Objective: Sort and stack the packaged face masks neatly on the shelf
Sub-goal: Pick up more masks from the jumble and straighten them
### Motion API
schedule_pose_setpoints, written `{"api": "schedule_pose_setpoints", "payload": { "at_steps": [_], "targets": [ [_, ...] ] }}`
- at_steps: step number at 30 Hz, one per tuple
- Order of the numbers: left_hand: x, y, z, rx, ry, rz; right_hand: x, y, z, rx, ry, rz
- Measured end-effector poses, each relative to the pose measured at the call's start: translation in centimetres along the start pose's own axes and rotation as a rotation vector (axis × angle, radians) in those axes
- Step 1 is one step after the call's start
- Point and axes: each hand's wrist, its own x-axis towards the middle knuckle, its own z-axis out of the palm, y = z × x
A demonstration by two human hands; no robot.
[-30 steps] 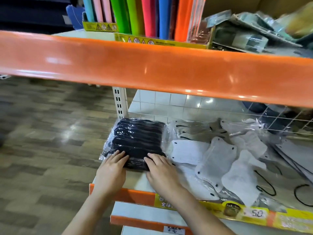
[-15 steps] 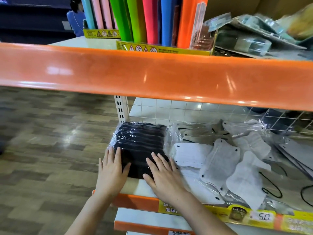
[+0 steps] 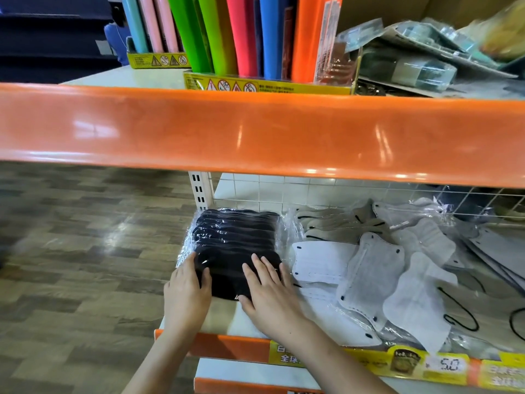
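Note:
A stack of black face masks (image 3: pixel 235 240) in clear plastic packs lies at the left end of the white shelf (image 3: pixel 221 317). My left hand (image 3: pixel 187 291) rests flat against the stack's near left corner. My right hand (image 3: pixel 270 291) lies flat on its near right part, fingers straight. Right of the stack, white and grey packaged masks (image 3: pixel 369 268) lie loose and overlapping across the shelf, some with black ear loops (image 3: pixel 460 311) trailing out.
An orange shelf edge (image 3: pixel 255 132) crosses overhead, close above the masks. On it stand coloured rolls (image 3: pixel 244 38) in a yellow box and loose packs (image 3: pixel 426 52). A wire grid (image 3: pixel 341 194) backs the lower shelf. A yellow price strip (image 3: pixel 397 365) runs along the front. Wood floor lies left.
Both hands have slid a little further onto the black stack, pressing it back on the shelf. The view has dropped slightly.

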Motion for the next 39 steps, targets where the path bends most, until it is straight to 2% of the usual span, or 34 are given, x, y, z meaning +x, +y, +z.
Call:
{"api": "schedule_pose_setpoints", "payload": {
  "at_steps": [4,8,11,18,23,27,29,32,39],
  "targets": [
    [0.2,-0.4,-0.4,-0.096,0.015,-0.190,0.0,0.0,0.0,-0.010,0.030,-0.090],
    [0.3,-0.4,-0.7,-0.253,-0.052,-0.307,0.0,0.0,0.4,-0.010,0.062,-0.078],
    [0.3,-0.3,-0.9,-0.271,-0.054,-0.310,0.1,-0.3,0.5,-0.023,0.024,0.009],
    [0.6,-0.3,-0.8,-0.119,-0.107,-0.218,1.1,-1.7,1.6,-0.011,0.143,0.087],
    [0.6,-0.9,-0.3,-0.079,-0.104,-0.230,1.1,-1.8,1.6,0.010,0.155,0.073],
    [0.1,-0.4,-0.3,-0.011,0.083,-0.043,0.4,-1.1,0.6,0.066,0.211,0.050],
    [-0.3,0.5,-0.2,-0.020,0.116,0.074,-0.1,-0.2,0.1,0.088,0.282,0.021],
    [-0.9,2.4,0.4,-0.051,0.066,0.251,-0.9,1.4,-0.9,0.124,0.401,-0.015],
    [-3.2,10.3,2.6,-0.051,-0.138,0.472,-3.6,7.1,-2.8,0.130,0.554,0.006]
  ]
}}
